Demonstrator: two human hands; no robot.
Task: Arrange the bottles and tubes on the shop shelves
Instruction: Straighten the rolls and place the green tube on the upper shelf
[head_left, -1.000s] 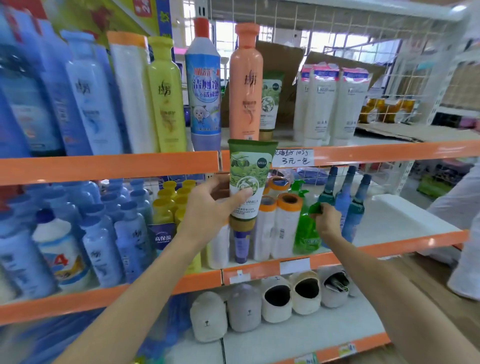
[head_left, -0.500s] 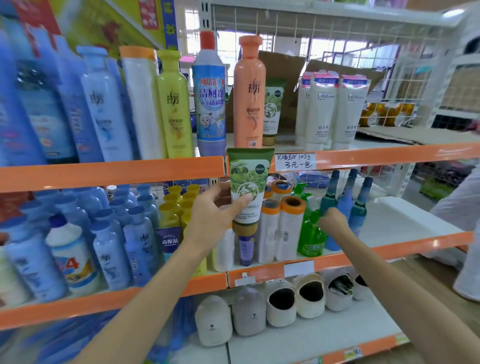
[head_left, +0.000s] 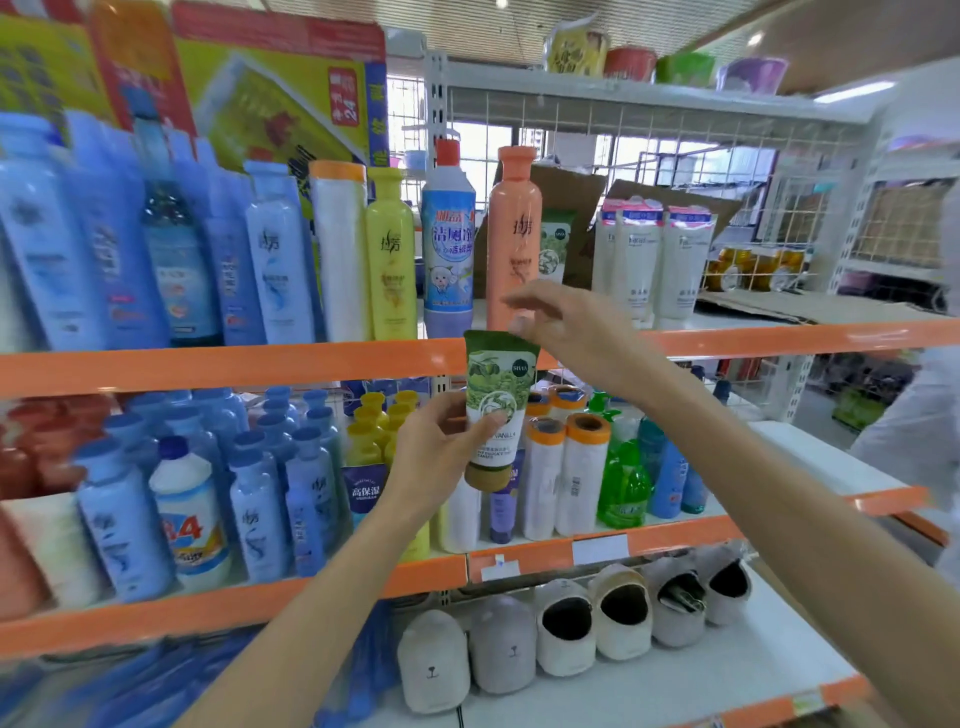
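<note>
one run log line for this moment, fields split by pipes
left hand grips green olive-print tube, cap down | right hand open, raised before orange tall bottle | tube in front of orange shelf edge, not shelved

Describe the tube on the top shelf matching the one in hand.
Look at the top orange-edged shelf, just right of centre. Behind the tall peach bottle stands a green tube, half hidden. It alone there carries the leafy print, unlike the white tubes further right.

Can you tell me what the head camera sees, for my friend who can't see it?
The left hand holds a green tube upright before orange-edged shelves full of bottles. The right hand reaches toward the tube's top, beside an orange bottle.
</note>
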